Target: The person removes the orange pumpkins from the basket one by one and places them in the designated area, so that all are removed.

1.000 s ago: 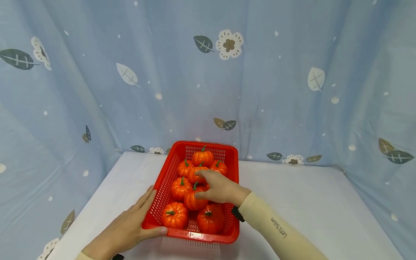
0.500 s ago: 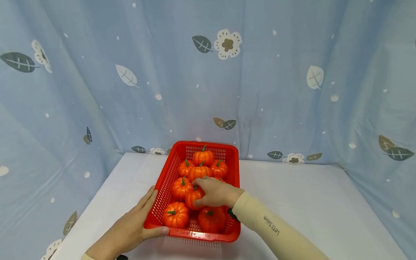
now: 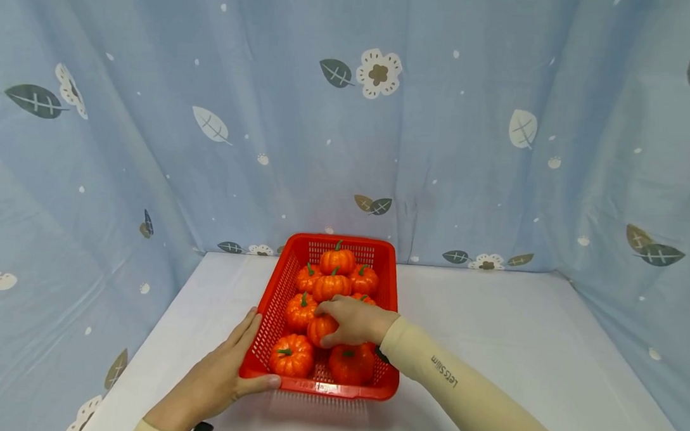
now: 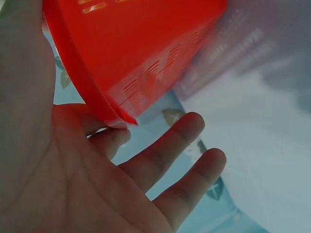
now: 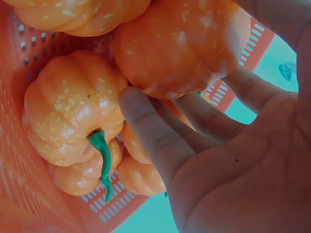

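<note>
A red plastic basket (image 3: 394,344) stands on the white table, holding several small orange toy pumpkins with green stems. My right hand (image 3: 353,320) reaches in from the right and grips one pumpkin (image 3: 321,330) near the basket's middle. In the right wrist view, the fingers curve round that pumpkin (image 5: 180,46), and a neighbouring pumpkin (image 5: 75,107) lies beside them. My left hand (image 3: 214,376) rests against the basket's near left corner, thumb along the front rim and straight fingers by the left side. The left wrist view has the rim corner (image 4: 104,109) touching the fingers.
Other pumpkins lie close by inside the basket, including two at the near end, a left one (image 3: 291,356) and a right one (image 3: 351,363). A blue patterned curtain (image 3: 467,150) hangs behind and beside the white table (image 3: 489,322).
My right hand has moved slightly back towards me, from above the middle pumpkins onto one of them, and its fingers have closed round it. The left hand stays at the basket corner.
</note>
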Demonstrator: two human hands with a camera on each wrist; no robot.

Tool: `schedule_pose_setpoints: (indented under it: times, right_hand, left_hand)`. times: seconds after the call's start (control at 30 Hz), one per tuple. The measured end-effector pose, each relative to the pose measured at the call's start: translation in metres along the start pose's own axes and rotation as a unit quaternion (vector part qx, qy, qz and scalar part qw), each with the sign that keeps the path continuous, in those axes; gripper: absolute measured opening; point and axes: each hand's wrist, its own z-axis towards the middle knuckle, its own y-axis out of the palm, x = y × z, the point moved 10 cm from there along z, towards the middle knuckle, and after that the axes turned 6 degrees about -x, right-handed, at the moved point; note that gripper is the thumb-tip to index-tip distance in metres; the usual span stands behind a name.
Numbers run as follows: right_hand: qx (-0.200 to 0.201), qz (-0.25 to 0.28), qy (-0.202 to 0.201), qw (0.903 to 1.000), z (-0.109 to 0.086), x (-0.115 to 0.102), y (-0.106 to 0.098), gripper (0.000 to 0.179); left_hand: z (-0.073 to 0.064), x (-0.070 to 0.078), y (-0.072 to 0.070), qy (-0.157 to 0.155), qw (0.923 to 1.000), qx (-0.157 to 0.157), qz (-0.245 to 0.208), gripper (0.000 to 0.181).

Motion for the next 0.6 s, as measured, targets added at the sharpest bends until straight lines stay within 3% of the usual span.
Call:
schedule_pose_setpoints:
  times: [0.43,0.6]
  right_hand:
    - [0.018,0.002,-0.021,0.9996,-0.006,-0.0038,-0.0055,0.048]
    - [0.025,0.031,-0.007,0.9992,-0.0099,-0.0003,-0.0077,0.064]
  left_hand:
    - [-0.0004,0.0032,-0.0009,0.003,0.9999,-0.002,-0.011,0.124]
    - [-0.0008,0.0021,0.0011,-0.001,0.9999,-0.004,-0.012,0.123]
